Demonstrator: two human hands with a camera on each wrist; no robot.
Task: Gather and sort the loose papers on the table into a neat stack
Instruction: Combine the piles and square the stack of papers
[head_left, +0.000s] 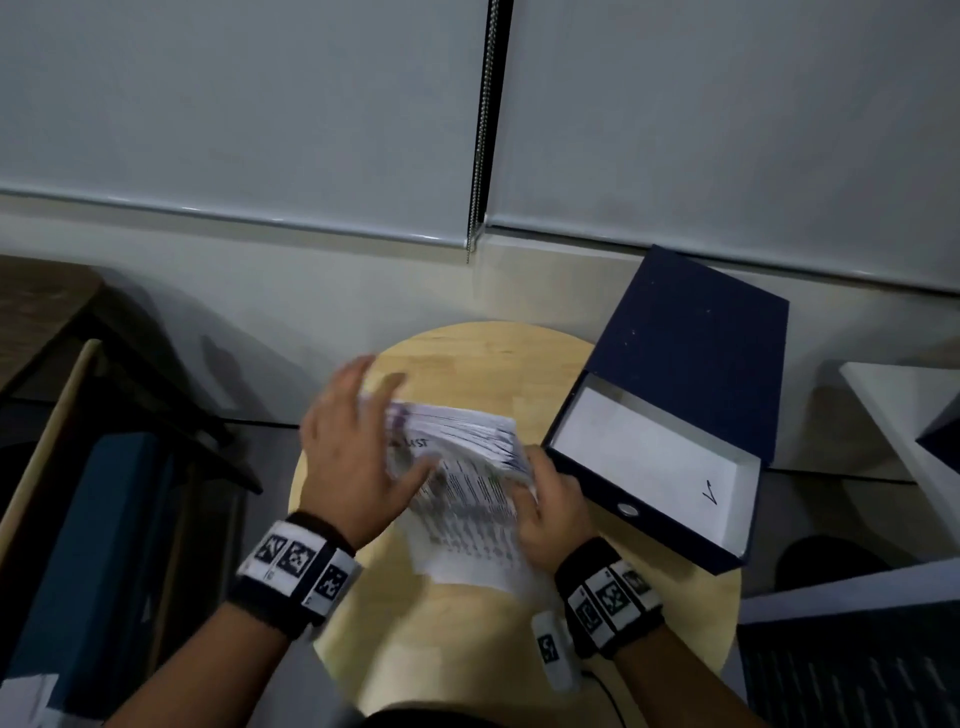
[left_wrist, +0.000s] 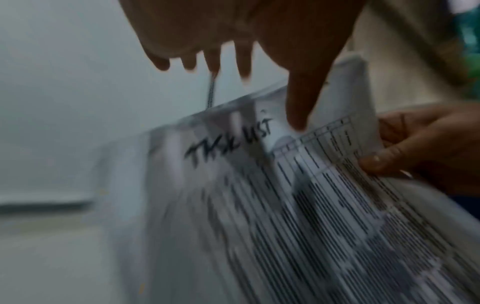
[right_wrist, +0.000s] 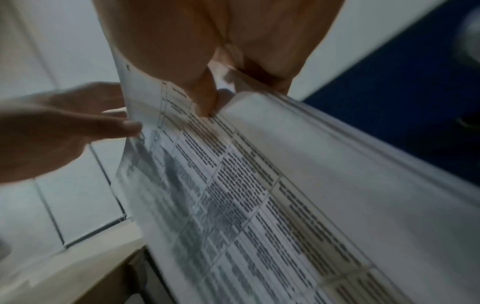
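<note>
The right hand (head_left: 550, 512) pinches the near right edge of the papers (head_left: 462, 488), thumb on top, holding the bundle tilted up off the round wooden table (head_left: 519, 649), probably so the sheets can be leafed through. The left hand (head_left: 348, 457) is spread, fingers straight, its thumb pressing the top sheet marked "TASK LIST" (left_wrist: 231, 142), likely to flatten or separate it. The sheets fan unevenly at the far edge, so squaring looks unfinished. Just right of the papers, an open dark blue box file (head_left: 670, 415) waits.
</note>
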